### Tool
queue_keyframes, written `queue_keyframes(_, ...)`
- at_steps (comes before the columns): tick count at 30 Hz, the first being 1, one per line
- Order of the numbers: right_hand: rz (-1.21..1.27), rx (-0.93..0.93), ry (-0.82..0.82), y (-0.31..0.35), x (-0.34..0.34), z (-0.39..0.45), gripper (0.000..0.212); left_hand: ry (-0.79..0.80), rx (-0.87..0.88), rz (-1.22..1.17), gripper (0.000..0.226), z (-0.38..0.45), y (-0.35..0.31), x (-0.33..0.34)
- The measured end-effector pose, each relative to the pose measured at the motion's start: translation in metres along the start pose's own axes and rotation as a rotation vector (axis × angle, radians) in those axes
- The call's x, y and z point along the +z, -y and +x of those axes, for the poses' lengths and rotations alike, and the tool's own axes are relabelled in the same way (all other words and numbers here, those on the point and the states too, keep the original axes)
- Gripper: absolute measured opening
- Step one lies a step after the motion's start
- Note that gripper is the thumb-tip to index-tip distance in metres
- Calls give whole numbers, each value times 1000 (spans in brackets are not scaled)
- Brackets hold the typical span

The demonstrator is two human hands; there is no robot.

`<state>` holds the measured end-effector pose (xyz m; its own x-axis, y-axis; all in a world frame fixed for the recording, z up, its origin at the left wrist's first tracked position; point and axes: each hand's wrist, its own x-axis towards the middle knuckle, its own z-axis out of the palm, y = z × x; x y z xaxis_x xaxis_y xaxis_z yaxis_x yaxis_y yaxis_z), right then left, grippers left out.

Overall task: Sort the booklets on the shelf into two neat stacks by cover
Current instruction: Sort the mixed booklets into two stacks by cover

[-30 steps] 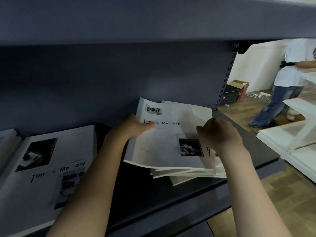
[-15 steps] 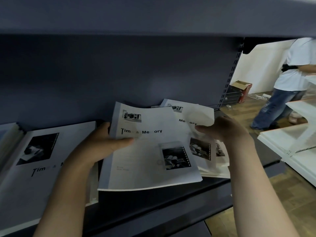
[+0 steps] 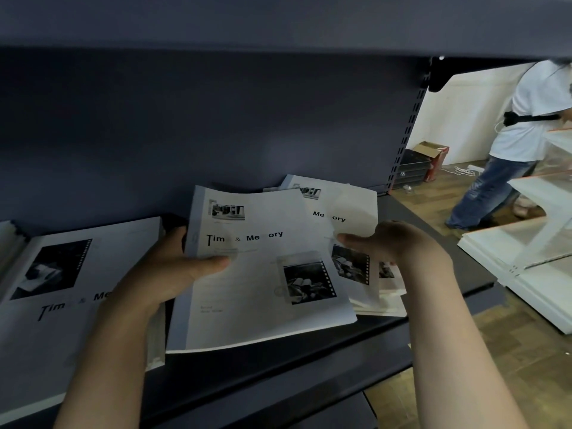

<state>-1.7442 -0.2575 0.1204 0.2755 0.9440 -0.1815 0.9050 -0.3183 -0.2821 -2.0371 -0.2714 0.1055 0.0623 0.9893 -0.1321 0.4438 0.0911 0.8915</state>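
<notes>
Booklet (image 3: 263,274), white-covered with a grey spine strip, a small picture at top left and a film-strip photo at lower right, is in your left hand (image 3: 173,270): thumb pressed across the cover, fingers curled under the spine edge, so it is held clear of the shelf (image 3: 309,366) between the two groups. It bows slightly, as thin soft-bound paper will. Your right hand (image 3: 399,243) rests on the right pile (image 3: 365,243), fingers extended along its top cover; whether they pinch a page cannot be told. In my judgement that hand steadies the pile while the lifted copy comes away. The right pile is fanned and uneven, edges stepped at its lower right corner, and its top cover matches the held copy. The left stack (image 3: 62,289) lies flat and shows a different layout, with a large dark photo at upper left above the title. By cover, the held copy appears not to belong on the left stack. The shelf is dark matt metal with a plain back panel (image 3: 216,119).
</notes>
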Motion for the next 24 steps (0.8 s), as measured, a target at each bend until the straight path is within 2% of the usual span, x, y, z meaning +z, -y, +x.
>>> queue_keyframes(2,-6,-4,-1,3,0,-1,64,6,11,1,86,-1,1,1)
queue_keyframes(6,90,2,18,3,-4,-3,62,8,22,8,74,-1,0,3)
queue_keyframes(8,135,20,33,1,-5,-6,67,0,19,20,81,-1,1,3)
queue_keyframes(10,128,29,63,1,-7,-8,63,-5,4,32,84,-1,2,3)
queue_keyframes(14,198,41,68,1,-10,-13,56,-22,-15,35,72,1,5,3)
queue_keyframes(18,365,-40,59,3,-9,-14,43,-38,2,34,56,3,6,7)
queue_keyframes(21,436,-107,81,6,-13,-11,33,-53,40,18,60,4,2,9)
queue_keyframes(24,521,-163,35,16,-20,-12,16,-94,112,17,50,-1,-4,11)
